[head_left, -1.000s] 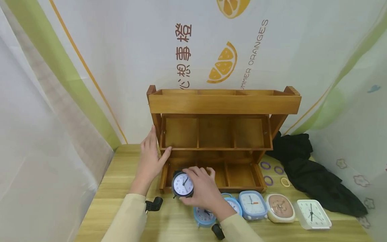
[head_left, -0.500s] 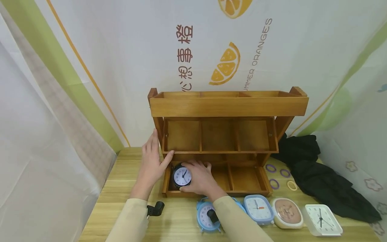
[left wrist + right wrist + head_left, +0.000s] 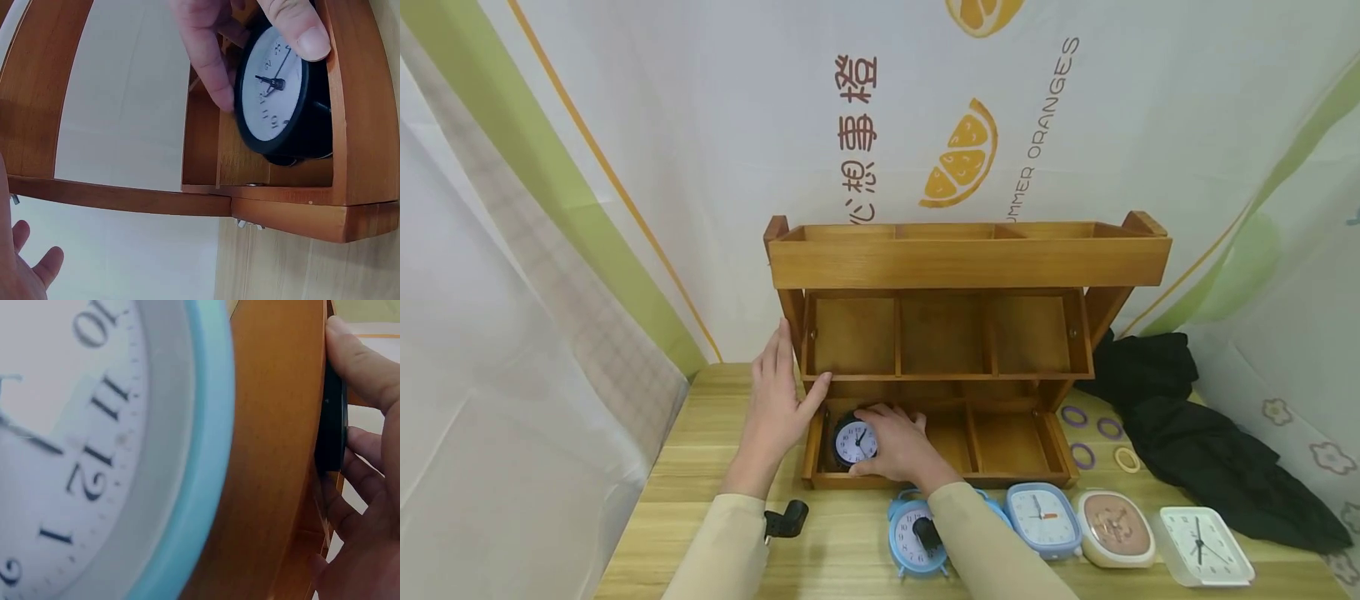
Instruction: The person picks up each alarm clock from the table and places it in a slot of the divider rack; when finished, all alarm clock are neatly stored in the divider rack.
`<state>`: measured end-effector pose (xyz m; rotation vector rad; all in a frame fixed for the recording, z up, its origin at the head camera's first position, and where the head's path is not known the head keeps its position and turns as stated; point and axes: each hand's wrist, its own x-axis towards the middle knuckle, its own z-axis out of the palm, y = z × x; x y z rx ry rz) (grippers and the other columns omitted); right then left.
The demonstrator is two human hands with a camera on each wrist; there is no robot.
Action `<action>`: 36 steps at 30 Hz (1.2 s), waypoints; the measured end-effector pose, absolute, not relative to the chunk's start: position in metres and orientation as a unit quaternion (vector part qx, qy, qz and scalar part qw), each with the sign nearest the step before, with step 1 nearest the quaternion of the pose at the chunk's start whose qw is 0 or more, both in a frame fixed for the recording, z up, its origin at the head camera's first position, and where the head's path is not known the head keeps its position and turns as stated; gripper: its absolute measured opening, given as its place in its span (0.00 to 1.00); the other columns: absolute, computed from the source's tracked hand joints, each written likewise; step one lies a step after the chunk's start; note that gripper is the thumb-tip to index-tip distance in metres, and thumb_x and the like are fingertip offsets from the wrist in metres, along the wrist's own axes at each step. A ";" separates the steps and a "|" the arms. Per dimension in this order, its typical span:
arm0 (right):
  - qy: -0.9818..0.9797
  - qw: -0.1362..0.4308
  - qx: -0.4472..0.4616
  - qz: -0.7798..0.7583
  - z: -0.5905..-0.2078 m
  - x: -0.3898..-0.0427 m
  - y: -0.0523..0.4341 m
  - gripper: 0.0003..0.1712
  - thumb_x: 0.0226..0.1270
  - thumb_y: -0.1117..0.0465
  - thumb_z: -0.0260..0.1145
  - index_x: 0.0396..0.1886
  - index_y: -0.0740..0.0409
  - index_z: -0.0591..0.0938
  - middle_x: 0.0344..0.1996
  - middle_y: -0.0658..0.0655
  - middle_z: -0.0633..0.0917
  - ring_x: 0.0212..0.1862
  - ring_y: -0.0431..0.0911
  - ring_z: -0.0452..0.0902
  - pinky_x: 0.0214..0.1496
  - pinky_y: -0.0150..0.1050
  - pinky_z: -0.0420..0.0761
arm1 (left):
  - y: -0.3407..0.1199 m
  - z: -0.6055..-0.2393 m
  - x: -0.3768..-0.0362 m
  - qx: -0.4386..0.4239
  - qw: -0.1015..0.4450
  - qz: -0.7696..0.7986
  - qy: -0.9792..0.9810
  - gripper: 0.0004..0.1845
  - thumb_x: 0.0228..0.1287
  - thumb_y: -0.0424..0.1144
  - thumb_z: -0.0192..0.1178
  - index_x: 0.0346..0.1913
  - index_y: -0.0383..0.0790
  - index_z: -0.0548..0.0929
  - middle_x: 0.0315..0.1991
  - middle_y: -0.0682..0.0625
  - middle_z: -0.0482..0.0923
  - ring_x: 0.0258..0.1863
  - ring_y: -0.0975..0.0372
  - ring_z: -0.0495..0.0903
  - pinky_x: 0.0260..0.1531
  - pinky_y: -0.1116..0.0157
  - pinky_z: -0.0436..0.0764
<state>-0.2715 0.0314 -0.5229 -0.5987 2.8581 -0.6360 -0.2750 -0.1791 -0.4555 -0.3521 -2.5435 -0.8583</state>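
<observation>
A round black alarm clock (image 3: pixel 854 442) with a white dial sits in the left compartment of the bottom tier of the wooden shelf (image 3: pixel 970 265). My right hand (image 3: pixel 898 446) grips it from the right, thumb near its lower edge and fingers over the top. In the left wrist view the black clock (image 3: pixel 275 87) leans inside the compartment, its dial facing out. My left hand (image 3: pixel 775 408) rests against the shelf's left side, fingers straight along the upright and thumb at the middle tier's corner. In the right wrist view the wooden front rim partly hides the black clock (image 3: pixel 331 419).
Before the shelf stand a light blue twin-bell clock (image 3: pixel 910 546), another blue clock mostly behind my sleeve, a blue square clock (image 3: pixel 1042 517), a cream and brown clock (image 3: pixel 1116 529) and a white square clock (image 3: pixel 1204 546). Several rings (image 3: pixel 1082 456) and black cloth (image 3: pixel 1195 450) lie right.
My right hand has carried the black clock from in front of the shelf into the bottom left compartment, then shifted it slightly right. My left hand stays at the shelf's side.
</observation>
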 end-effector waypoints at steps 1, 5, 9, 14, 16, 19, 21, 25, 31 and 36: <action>0.953 0.082 -0.199 -0.214 -0.524 -0.272 0.031 0.51 0.54 0.36 0.81 0.76 0.45 0.74 0.73 0.54 0.74 0.75 0.66 0.63 0.67 0.76 0.57 | -0.179 -0.456 -0.275 -0.127 0.216 -0.310 -0.917 0.53 0.75 0.55 0.59 0.86 0.49 0.33 0.83 0.36 0.46 0.73 0.35 0.56 0.65 0.34 0.68; 0.950 0.093 -0.196 -0.223 -0.526 -0.271 0.032 0.49 0.56 0.37 0.80 0.76 0.45 0.75 0.73 0.55 0.74 0.76 0.69 0.61 0.68 0.77 0.56 | -0.179 -0.456 -0.274 -0.129 0.219 -0.310 -0.916 0.53 0.75 0.55 0.59 0.86 0.49 0.33 0.83 0.36 0.46 0.73 0.35 0.56 0.65 0.35 0.68; 0.952 0.094 -0.195 -0.218 -0.527 -0.271 0.033 0.49 0.57 0.36 0.79 0.76 0.45 0.75 0.73 0.54 0.74 0.76 0.69 0.61 0.68 0.76 0.56 | -0.179 -0.456 -0.275 -0.131 0.227 -0.310 -0.914 0.53 0.75 0.55 0.59 0.86 0.49 0.34 0.83 0.36 0.48 0.73 0.35 0.56 0.65 0.35 0.68; 0.951 0.096 -0.195 -0.220 -0.525 -0.271 0.034 0.49 0.57 0.35 0.79 0.76 0.45 0.75 0.74 0.55 0.74 0.76 0.68 0.61 0.68 0.76 0.55 | -0.179 -0.456 -0.275 -0.137 0.250 -0.307 -0.908 0.53 0.73 0.53 0.61 0.86 0.48 0.37 0.82 0.38 0.54 0.71 0.35 0.59 0.62 0.34 0.70; 0.949 0.092 -0.200 -0.224 -0.525 -0.271 0.034 0.49 0.57 0.35 0.79 0.77 0.44 0.74 0.74 0.55 0.73 0.76 0.68 0.61 0.68 0.76 0.55 | -0.179 -0.456 -0.276 -0.140 0.257 -0.305 -0.906 0.53 0.73 0.52 0.61 0.86 0.48 0.37 0.82 0.38 0.55 0.71 0.35 0.59 0.62 0.35 0.70; 0.944 0.075 -0.225 -0.230 -0.526 -0.267 0.037 0.50 0.57 0.35 0.79 0.77 0.43 0.73 0.74 0.54 0.73 0.74 0.67 0.65 0.67 0.76 0.57 | -0.179 -0.456 -0.276 -0.144 0.258 -0.299 -0.907 0.53 0.73 0.52 0.60 0.86 0.47 0.36 0.81 0.37 0.55 0.71 0.34 0.59 0.63 0.34 0.70; 0.939 0.060 -0.243 -0.236 -0.525 -0.262 0.041 0.50 0.56 0.36 0.80 0.77 0.42 0.72 0.74 0.54 0.73 0.72 0.65 0.67 0.66 0.75 0.58 | -0.179 -0.455 -0.276 -0.144 0.253 -0.298 -0.909 0.53 0.73 0.53 0.60 0.86 0.48 0.36 0.81 0.36 0.54 0.72 0.34 0.58 0.63 0.34 0.69; 0.932 0.029 -0.266 -0.245 -0.519 -0.250 0.053 0.50 0.55 0.38 0.81 0.77 0.41 0.73 0.74 0.53 0.72 0.68 0.60 0.69 0.64 0.72 0.60 | -0.178 -0.454 -0.278 -0.146 0.250 -0.303 -0.908 0.52 0.74 0.53 0.59 0.86 0.49 0.35 0.82 0.36 0.51 0.72 0.34 0.57 0.65 0.34 0.68; 0.931 0.010 -0.277 -0.239 -0.509 -0.230 0.074 0.50 0.55 0.41 0.80 0.78 0.40 0.71 0.74 0.52 0.71 0.67 0.57 0.70 0.64 0.73 0.59 | -0.179 -0.454 -0.279 -0.141 0.256 -0.302 -0.907 0.52 0.73 0.53 0.59 0.86 0.46 0.37 0.82 0.35 0.51 0.72 0.33 0.58 0.64 0.34 0.69; 0.933 0.021 -0.273 -0.232 -0.509 -0.204 0.090 0.52 0.53 0.40 0.80 0.78 0.41 0.71 0.74 0.51 0.71 0.67 0.56 0.70 0.64 0.76 0.57 | -0.177 -0.456 -0.275 -0.132 0.243 -0.305 -0.911 0.53 0.73 0.53 0.60 0.86 0.46 0.37 0.82 0.35 0.50 0.71 0.34 0.59 0.64 0.34 0.69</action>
